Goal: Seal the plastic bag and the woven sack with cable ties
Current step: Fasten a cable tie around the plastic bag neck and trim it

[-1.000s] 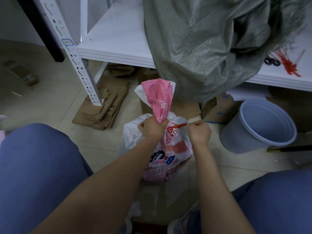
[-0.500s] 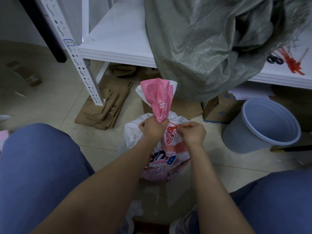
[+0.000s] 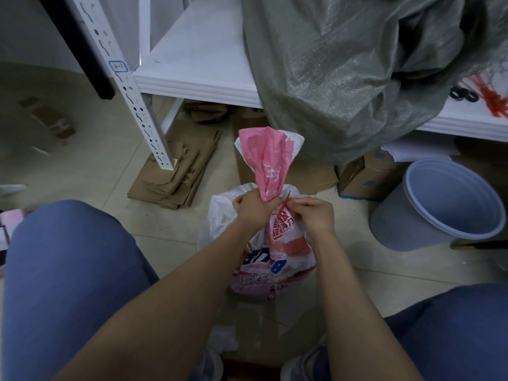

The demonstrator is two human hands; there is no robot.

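A pink and white printed plastic bag point(image 3: 277, 251) stands on the floor between my knees, its gathered top sticking up. My left hand point(image 3: 251, 206) grips the bunched neck of the bag. A red cable tie point(image 3: 284, 203) wraps that neck, and my right hand point(image 3: 316, 215) pinches its end just right of the neck. The grey-green woven sack point(image 3: 343, 78) slumps on the white shelf point(image 3: 203, 59) behind, its mouth open at the upper right. Spare red cable ties point(image 3: 492, 97) lie on the shelf at the far right.
A grey-blue plastic bucket point(image 3: 439, 204) stands on the floor to the right. Flattened cardboard point(image 3: 176, 171) and boxes point(image 3: 365, 174) lie under the shelf. A perforated white shelf post point(image 3: 129, 92) rises at the left. My blue-clad knees fill both lower corners.
My right hand has moved left from its pulled-out position to close beside the bag's neck, still on the red tie. My left hand has kept its grip on the neck.
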